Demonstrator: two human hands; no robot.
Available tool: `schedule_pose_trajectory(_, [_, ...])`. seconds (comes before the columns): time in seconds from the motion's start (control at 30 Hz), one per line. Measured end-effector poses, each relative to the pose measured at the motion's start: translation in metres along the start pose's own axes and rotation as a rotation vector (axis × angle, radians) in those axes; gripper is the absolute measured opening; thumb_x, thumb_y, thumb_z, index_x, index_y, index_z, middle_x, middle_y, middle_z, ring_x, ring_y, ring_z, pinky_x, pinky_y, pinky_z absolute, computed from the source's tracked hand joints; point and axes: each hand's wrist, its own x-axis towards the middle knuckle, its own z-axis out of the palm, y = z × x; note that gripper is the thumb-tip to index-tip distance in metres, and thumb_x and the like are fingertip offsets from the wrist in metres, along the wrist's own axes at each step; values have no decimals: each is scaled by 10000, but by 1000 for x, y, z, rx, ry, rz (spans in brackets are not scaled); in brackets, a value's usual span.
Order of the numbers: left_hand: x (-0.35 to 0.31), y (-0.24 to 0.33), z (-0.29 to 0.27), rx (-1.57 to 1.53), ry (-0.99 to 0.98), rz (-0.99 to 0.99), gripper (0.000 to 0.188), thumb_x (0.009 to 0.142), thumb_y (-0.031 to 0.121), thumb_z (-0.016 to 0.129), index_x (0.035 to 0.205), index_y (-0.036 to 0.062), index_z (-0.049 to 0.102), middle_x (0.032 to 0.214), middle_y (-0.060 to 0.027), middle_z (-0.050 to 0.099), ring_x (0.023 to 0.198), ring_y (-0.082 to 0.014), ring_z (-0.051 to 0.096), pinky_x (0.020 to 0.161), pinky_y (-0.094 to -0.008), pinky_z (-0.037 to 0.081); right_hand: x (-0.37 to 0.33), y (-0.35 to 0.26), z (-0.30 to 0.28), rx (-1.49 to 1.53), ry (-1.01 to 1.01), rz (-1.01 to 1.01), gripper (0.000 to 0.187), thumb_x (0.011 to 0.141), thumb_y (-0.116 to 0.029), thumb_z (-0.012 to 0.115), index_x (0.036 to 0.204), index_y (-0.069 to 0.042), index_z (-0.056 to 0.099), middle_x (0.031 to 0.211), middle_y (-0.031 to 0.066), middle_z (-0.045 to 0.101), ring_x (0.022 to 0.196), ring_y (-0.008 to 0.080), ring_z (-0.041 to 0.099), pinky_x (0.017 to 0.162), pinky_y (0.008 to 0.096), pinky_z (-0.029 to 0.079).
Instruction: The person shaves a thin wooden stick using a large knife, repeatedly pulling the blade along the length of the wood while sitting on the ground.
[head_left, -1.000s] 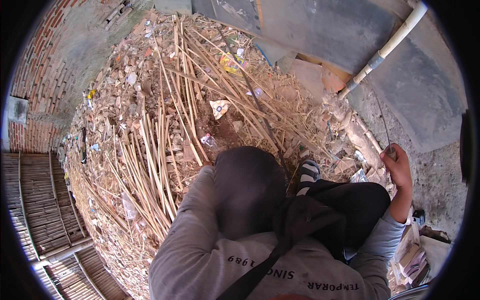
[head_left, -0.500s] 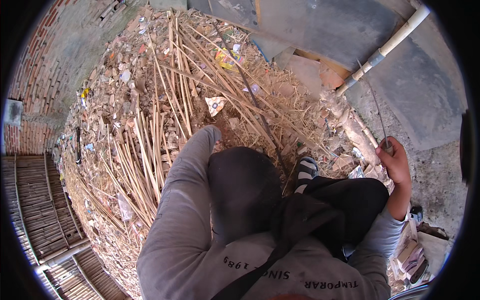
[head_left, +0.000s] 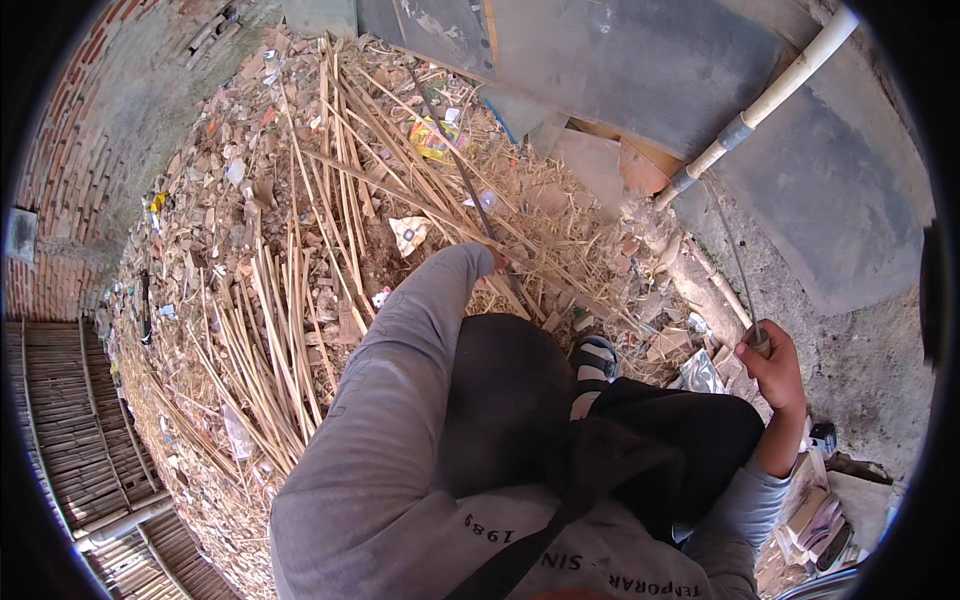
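My right hand (head_left: 772,368) is closed round the short, thick handle of a long, thin-bladed knife (head_left: 735,245). Its blade points up and away, near the grey wall on the right. My left arm reaches forward past my knee, and my left hand (head_left: 498,262) is at a long dark strip (head_left: 462,175) lying across the pile. The sleeve covers most of that hand, so whether its fingers grip the strip cannot be made out. Around it lie long, pale split bamboo strips (head_left: 345,160) and fine shavings (head_left: 560,240).
Another bundle of bamboo strips (head_left: 275,320) lies to the left over rubble and litter. A pale pipe (head_left: 760,105) slants past dark sheets (head_left: 650,70) at the upper right. A brick wall (head_left: 70,150) and a bamboo slat panel (head_left: 75,400) stand at the left.
My left hand has moved forward and to the right, from beside my knee to the dark strip. My right hand, still holding the knife, sits slightly lower in view.
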Motion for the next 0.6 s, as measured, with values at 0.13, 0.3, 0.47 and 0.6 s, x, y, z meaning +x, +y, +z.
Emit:
schedule_pose_trajectory(0.13, [5,34,3,107,19,-70,464,927,432,487,1177,56,595,1037,-176,634,876,-262,649,676,-371,565,-4,21,-7,-3,34,62,188,789,-163,714,865,-54,581,660,-22,535,548,63,490,506,230,396])
schedule_pose_trajectory(0.3, [26,39,14,173,32,-56,429,928,385,497,1225,84,571,1125,-163,606,964,-267,623,760,-369,538,-4,40,-15,45,57,95,201,774,-162,720,874,-50,588,660,-4,564,545,68,506,507,231,404])
schedule_pose_trajectory(0.47, [53,45,20,359,67,-44,413,929,337,507,1272,112,546,1213,-149,577,1052,-273,597,845,-368,511,-2,59,-22,46,68,120,204,765,-164,722,870,-46,594,654,-2,570,553,74,518,510,241,415])
schedule_pose_trajectory(0.6, [82,17,6,891,133,34,416,929,300,515,1311,135,526,1283,-139,554,1123,-277,577,913,-366,489,0,63,-26,46,81,98,208,762,-172,726,868,-45,599,659,-1,571,541,76,515,507,246,419])
